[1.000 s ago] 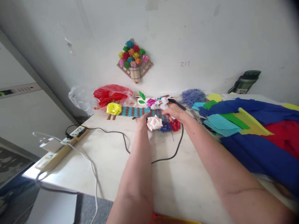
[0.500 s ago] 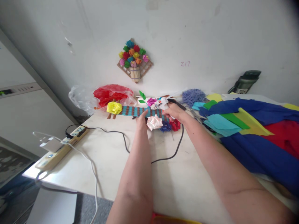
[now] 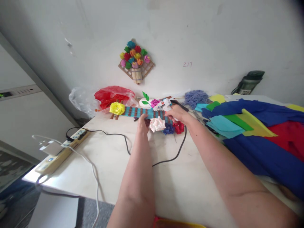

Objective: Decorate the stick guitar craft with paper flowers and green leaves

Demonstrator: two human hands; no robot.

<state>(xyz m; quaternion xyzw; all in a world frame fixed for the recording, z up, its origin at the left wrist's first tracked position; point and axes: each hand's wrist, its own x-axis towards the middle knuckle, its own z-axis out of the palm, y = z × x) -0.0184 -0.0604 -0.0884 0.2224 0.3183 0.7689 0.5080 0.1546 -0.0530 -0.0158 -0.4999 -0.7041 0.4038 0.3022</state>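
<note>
My left hand [image 3: 142, 124] is closed on the near edge of a turquoise strip [image 3: 139, 112] crossed by brown slats, thumb on its edge. A yellow paper flower [image 3: 117, 108] sits on the strip's left end. My right hand [image 3: 177, 113] is wrapped round a white glue gun [image 3: 166, 104], whose nozzle points left over the strip, close to a magenta flower [image 3: 155, 103]. Green leaves [image 3: 145, 96] rise beside that flower. Near the strip's front edge are a pale pink-white flower [image 3: 157, 124], a blue flower [image 3: 168, 128] and a red flower [image 3: 179, 127].
A black cord [image 3: 174, 159] curves across the table to a power strip [image 3: 59, 153] at left. Red plastic bag [image 3: 111, 95] lies behind. Coloured crepe sheets [image 3: 251, 152] pile at right, near a dark bottle [image 3: 250, 83]. A flower-basket decoration [image 3: 136, 65] hangs on the wall.
My left thumb has drawn back slightly from the strip's surface toward its near edge. The strip's yellow-flower end has shifted a little right and up. My right hand has hardly moved.
</note>
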